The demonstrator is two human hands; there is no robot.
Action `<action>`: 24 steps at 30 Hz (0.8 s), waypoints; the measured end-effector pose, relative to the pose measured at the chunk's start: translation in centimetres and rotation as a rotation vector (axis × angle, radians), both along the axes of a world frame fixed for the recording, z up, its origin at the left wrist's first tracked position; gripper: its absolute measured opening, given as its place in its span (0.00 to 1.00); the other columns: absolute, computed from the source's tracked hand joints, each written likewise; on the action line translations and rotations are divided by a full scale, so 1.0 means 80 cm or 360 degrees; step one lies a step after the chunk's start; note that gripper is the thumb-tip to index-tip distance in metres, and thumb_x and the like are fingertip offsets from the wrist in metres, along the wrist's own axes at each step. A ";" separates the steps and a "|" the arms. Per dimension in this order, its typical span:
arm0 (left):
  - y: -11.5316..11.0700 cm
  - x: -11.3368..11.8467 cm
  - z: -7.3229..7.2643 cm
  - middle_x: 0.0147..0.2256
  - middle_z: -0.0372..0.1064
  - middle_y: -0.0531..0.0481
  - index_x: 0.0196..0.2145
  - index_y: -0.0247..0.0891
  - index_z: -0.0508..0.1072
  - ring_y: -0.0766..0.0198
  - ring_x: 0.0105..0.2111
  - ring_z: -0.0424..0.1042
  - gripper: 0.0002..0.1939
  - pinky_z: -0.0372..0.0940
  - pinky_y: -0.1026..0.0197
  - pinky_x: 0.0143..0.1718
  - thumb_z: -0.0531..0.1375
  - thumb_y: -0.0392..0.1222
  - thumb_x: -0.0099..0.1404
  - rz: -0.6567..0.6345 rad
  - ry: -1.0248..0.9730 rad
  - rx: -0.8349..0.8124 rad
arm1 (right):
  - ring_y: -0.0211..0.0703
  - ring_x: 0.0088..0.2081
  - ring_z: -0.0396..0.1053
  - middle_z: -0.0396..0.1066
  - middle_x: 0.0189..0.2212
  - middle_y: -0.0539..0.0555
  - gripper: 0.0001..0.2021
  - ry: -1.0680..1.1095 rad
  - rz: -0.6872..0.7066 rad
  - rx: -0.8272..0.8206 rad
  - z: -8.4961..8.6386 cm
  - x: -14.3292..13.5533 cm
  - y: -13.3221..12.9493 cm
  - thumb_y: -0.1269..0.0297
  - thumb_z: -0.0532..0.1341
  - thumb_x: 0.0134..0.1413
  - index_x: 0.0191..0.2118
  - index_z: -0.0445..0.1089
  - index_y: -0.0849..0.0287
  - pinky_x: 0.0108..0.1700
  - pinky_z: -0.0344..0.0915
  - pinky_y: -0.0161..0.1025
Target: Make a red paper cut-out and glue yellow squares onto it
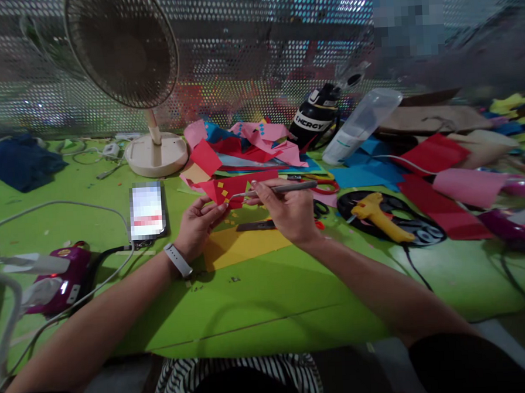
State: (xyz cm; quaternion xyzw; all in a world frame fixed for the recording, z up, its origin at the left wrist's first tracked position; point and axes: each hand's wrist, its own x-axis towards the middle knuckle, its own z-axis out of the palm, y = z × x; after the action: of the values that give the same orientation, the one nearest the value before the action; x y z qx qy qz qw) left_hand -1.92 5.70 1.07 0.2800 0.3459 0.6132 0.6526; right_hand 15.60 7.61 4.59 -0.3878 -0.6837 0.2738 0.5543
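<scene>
My left hand (199,223) pinches the lower left edge of a piece of red paper (261,178) that carries several small yellow paper diamonds (223,192). My right hand (289,210) grips slim grey metal tweezers (294,187), held like a pen. Their fine tip points left and reaches the red paper near my left fingertips; whether it pinches a piece is too small to tell. Below my hands lies a yellow sheet (243,246), with a dark, flat, narrow tool (253,226) across its upper edge. Loose yellow bits lie between the two papers.
A fan (155,158), paper scraps (259,141), a black bottle (313,120) and a clear bottle (360,127) stand or lie behind. Scissors (328,187) and a yellow glue gun (380,216) are at right. A phone (147,211), purple power strip (66,274) and cables lie left.
</scene>
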 end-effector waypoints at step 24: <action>-0.002 0.001 0.005 0.30 0.78 0.53 0.34 0.37 0.71 0.66 0.33 0.78 0.18 0.71 0.62 0.42 0.72 0.33 0.47 0.0009 0.0051 0.0005 | 0.42 0.25 0.76 0.75 0.25 0.51 0.12 0.0150 -0.0026 0.0073 0.007 0.007 0.004 0.54 0.62 0.57 0.33 0.74 0.58 0.28 0.74 0.38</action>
State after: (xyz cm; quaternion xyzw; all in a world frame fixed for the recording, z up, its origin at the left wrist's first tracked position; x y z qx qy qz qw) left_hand -1.82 5.52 1.49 0.2898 0.3559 0.6112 0.6448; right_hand 16.19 7.93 5.13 -0.3671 -0.6597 0.2716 0.5969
